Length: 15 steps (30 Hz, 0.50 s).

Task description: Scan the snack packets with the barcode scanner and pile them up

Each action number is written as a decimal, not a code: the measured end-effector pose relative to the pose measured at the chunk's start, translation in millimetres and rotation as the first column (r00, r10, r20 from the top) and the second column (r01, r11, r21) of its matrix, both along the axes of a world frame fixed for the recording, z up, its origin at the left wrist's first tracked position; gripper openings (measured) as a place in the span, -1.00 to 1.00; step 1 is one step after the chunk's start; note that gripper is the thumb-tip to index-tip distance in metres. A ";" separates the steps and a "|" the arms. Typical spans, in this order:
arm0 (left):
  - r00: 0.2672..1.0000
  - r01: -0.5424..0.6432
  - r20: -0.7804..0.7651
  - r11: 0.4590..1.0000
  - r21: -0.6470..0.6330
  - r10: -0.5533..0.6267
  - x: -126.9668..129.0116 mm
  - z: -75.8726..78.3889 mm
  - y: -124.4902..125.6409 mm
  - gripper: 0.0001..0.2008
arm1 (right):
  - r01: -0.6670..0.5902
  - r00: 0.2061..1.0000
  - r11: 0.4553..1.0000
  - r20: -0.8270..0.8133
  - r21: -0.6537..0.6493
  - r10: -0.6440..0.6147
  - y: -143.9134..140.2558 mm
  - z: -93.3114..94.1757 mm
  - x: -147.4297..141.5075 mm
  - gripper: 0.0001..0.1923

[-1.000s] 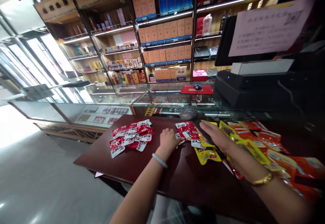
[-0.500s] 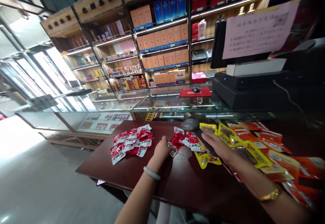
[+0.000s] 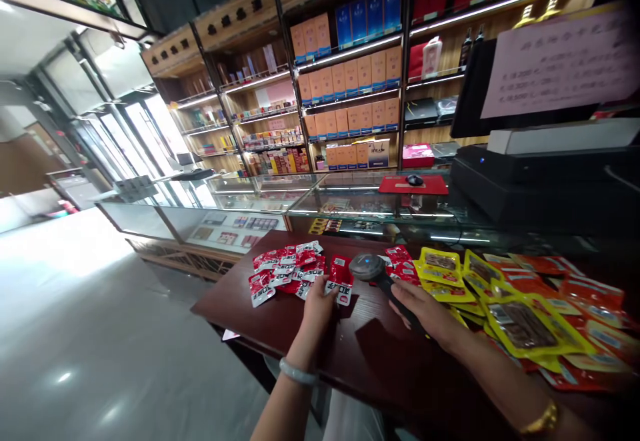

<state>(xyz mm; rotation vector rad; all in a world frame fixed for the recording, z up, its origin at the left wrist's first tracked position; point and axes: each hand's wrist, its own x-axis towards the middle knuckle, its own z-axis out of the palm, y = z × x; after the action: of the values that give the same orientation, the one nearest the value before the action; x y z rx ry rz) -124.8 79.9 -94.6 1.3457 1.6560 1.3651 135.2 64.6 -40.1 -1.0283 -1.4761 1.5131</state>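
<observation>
Above the dark table [image 3: 270,324], left fingers [image 3: 320,286] pinch 1 red packet [image 3: 341,270]; right fingers [image 3: 404,290] wrap 1 scanner [image 3: 367,267].

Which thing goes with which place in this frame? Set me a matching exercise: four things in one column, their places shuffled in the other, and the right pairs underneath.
Things
1. Scanner
2. Mouse
3. Pink sheet
4. Held packet

Places
A. On the red mat
B. In the left hand
C. Over part of the monitor
D. In the right hand

Right pairs: 1-D, 2-A, 3-C, 4-B
</observation>
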 end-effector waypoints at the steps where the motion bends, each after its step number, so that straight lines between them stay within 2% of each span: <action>1: 1.000 -0.004 0.010 1.000 0.006 0.004 0.8 0.3 -1.0 -0.75 | -0.016 1.000 1.000 -0.004 0.010 0.016 0.3 1.3 -4.2 -0.47; 10: 0.997 -0.067 0.027 0.998 0.018 0.066 -5.1 -8.6 -2.4 -0.71 | -0.090 0.996 0.995 -0.019 0.053 0.091 11.7 9.3 -28.6 -0.49; 12: 0.991 -0.130 -0.020 0.991 -0.020 0.129 -13.6 -3.5 -0.4 -0.69 | -0.085 0.996 0.995 -0.027 0.047 0.086 14.9 10.3 -36.8 -0.51; 15: 0.946 -0.281 -0.185 0.958 -0.055 0.267 -38.3 17.1 7.1 -0.66 | -0.093 0.995 0.995 -0.033 0.034 0.094 20.8 13.6 -52.4 -0.49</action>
<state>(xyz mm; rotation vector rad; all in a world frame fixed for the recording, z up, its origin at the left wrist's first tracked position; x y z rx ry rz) -163.1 87.0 -77.5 1.2542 2.0587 1.3451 82.8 85.3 -26.6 -0.9213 -1.5385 1.5595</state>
